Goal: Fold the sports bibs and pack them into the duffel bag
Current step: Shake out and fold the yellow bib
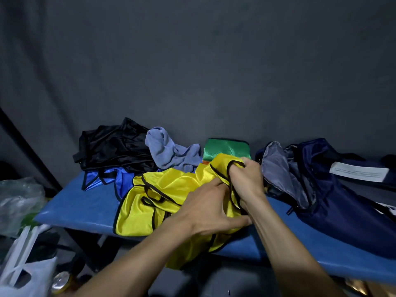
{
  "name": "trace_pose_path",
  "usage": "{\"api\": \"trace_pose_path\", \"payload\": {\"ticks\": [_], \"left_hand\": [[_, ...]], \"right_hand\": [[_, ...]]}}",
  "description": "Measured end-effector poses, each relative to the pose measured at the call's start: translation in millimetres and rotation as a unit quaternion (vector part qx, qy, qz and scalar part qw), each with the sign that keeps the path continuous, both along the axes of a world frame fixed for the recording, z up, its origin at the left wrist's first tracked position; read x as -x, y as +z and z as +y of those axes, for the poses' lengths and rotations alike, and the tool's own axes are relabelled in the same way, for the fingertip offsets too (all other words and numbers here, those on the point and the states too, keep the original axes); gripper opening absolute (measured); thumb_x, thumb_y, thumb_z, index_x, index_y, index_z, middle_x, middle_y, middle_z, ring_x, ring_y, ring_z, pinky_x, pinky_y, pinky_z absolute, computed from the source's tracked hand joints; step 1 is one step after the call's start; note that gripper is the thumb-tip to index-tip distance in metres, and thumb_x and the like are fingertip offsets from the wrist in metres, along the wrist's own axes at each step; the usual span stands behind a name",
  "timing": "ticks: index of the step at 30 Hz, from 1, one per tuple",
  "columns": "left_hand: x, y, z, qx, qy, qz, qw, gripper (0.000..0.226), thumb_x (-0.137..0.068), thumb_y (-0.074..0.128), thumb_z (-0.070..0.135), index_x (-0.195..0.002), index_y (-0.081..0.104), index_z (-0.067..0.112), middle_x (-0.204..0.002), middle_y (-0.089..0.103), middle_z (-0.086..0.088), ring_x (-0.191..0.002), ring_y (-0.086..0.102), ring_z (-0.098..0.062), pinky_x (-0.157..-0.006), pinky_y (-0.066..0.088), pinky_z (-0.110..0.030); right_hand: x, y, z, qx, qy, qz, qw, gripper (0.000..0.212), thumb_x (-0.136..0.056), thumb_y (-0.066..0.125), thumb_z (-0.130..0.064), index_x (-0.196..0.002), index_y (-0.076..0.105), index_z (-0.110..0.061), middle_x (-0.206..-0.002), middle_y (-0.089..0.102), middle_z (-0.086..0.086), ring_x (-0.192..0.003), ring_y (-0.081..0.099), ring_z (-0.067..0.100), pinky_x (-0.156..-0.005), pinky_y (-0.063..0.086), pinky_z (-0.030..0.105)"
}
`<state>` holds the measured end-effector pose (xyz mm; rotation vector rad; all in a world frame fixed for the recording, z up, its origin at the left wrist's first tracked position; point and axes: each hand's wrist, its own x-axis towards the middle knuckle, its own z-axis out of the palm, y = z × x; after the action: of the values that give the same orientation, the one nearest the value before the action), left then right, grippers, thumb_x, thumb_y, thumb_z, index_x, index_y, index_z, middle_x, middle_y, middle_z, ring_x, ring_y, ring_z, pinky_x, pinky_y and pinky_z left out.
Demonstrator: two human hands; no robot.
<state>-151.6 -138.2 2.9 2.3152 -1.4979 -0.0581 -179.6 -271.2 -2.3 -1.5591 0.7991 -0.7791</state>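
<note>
A yellow bib (165,196) with black trim lies crumpled on the blue bench (81,206), partly hanging over its front edge. My right hand (246,181) grips a bunched part of the yellow bib, its fingers through a black-trimmed opening. My left hand (210,211) lies on the same bib just beside it, fingers pinching the fabric. A navy duffel bag (334,200) lies open at the right, its grey lining (278,174) showing. Behind are a blue bib (120,179), a black bib pile (113,146) and a folded green bib (225,150).
A grey-blue towel (169,151) lies crumpled between the black pile and the green bib. White plastic bags (23,264) and a can (61,279) are on the floor at the lower left. A dark curtain backs the bench.
</note>
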Motion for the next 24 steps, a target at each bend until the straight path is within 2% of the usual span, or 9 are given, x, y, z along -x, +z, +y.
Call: {"api": "trace_pose_path", "payload": {"ticks": [4, 7, 11, 14, 16, 18, 19, 22, 24], "left_hand": [[0.3, -9.9, -11.0, 0.100, 0.068, 0.067, 0.990, 0.036, -0.085, 0.061, 0.053, -0.072, 0.043, 0.025, -0.080, 0.044, 0.009, -0.078, 0.049, -0.019, -0.066, 0.042, -0.038], [-11.2, -10.0, -11.6, 0.139, 0.066, 0.092, 0.984, 0.035, -0.089, 0.064, 0.036, -0.064, 0.041, 0.025, -0.073, 0.047, 0.008, -0.074, 0.049, -0.019, -0.068, 0.040, -0.037], [-36.6, 10.4, 11.1, 0.214, 0.058, 0.105, 0.970, 0.010, -0.087, 0.073, 0.025, -0.079, 0.067, 0.029, -0.085, 0.063, 0.014, -0.083, 0.060, -0.008, -0.077, 0.046, -0.029], [-56.5, 34.7, 35.8, 0.293, 0.039, 0.082, 0.952, 0.003, -0.084, 0.071, 0.021, -0.085, 0.071, 0.025, -0.086, 0.065, 0.014, -0.086, 0.063, -0.006, -0.073, 0.046, -0.022], [-65.9, 49.3, 48.0, 0.310, 0.014, 0.100, 0.945, 0.006, -0.085, 0.069, 0.022, -0.089, 0.073, 0.021, -0.089, 0.067, 0.010, -0.087, 0.064, -0.012, -0.073, 0.047, -0.021], [-68.5, 58.8, 56.6, 0.301, -0.030, 0.143, 0.942, 0.008, -0.088, 0.069, 0.020, -0.094, 0.075, 0.018, -0.091, 0.068, 0.006, -0.087, 0.065, -0.012, -0.075, 0.046, -0.020], [-68.0, 61.8, 59.4, 0.292, -0.050, 0.154, 0.943, 0.007, -0.089, 0.070, 0.017, -0.095, 0.075, 0.017, -0.091, 0.068, 0.005, -0.086, 0.065, -0.012, -0.076, 0.046, -0.020], [-64.2, 63.1, 59.3, 0.263, -0.076, 0.110, 0.955, 0.006, -0.091, 0.075, 0.013, -0.093, 0.077, 0.018, -0.086, 0.066, 0.006, -0.084, 0.065, -0.014, -0.076, 0.048, -0.023], [-60.4, 60.7, 54.9, 0.268, -0.072, 0.082, 0.957, 0.005, -0.089, 0.076, 0.017, -0.088, 0.077, 0.022, -0.083, 0.065, 0.008, -0.081, 0.065, -0.012, -0.073, 0.048, -0.023]], "right_hand": [[-1.8, -2.6, -4.8, -0.028, 0.053, -0.009, 0.998, 0.029, -0.067, 0.070, -0.016, -0.078, 0.049, -0.002, -0.066, 0.049, 0.002, -0.063, 0.046, 0.017, -0.059, 0.042, 0.038], [4.6, 6.5, -6.0, -0.030, 0.048, -0.059, 0.997, 0.022, -0.069, 0.061, -0.018, -0.079, 0.054, 0.001, -0.069, 0.051, 0.003, -0.065, 0.047, 0.016, -0.060, 0.040, 0.035], [26.3, 17.8, -30.4, 0.019, -0.073, -0.069, 0.995, 0.015, -0.069, 0.044, -0.025, -0.069, 0.051, -0.012, -0.064, 0.042, 0.001, -0.060, 0.039, 0.017, -0.056, 0.030, 0.033], [40.5, 14.6, -42.6, 0.064, -0.098, 0.013, 0.993, 0.014, -0.080, 0.045, -0.018, -0.068, 0.039, -0.017, -0.064, 0.039, 0.003, -0.062, 0.038, 0.021, -0.056, 0.026, 0.036], [44.4, 10.2, -46.9, 0.111, -0.076, 0.136, 0.982, 0.019, -0.087, 0.048, -0.010, -0.070, 0.039, -0.013, -0.070, 0.050, 0.007, -0.070, 0.048, 0.028, -0.060, 0.031, 0.039], [50.3, 9.4, -49.6, 0.204, -0.036, 0.254, 0.945, 0.010, -0.083, 0.056, -0.009, -0.080, 0.049, -0.016, -0.090, 0.061, 0.010, -0.088, 0.058, 0.033, -0.071, 0.042, 0.039], [54.3, 11.8, -47.1, 0.254, 0.005, 0.277, 0.927, 0.018, -0.079, 0.060, -0.008, -0.090, 0.055, -0.021, -0.103, 0.061, 0.009, -0.100, 0.058, 0.032, -0.081, 0.046, 0.039], [58.2, 23.3, -18.0, 0.345, 0.187, 0.156, 0.907, 0.055, -0.074, 0.072, -0.012, -0.124, 0.054, -0.029, -0.131, 0.050, -0.005, -0.125, 0.049, 0.016, -0.102, 0.042, 0.032], [53.1, 29.9, 16.2, 0.396, 0.243, 0.028, 0.885, 0.044, -0.081, 0.072, -0.025, -0.122, 0.056, -0.025, -0.125, 0.052, -0.008, -0.121, 0.052, 0.012, -0.100, 0.043, 0.029]]}}
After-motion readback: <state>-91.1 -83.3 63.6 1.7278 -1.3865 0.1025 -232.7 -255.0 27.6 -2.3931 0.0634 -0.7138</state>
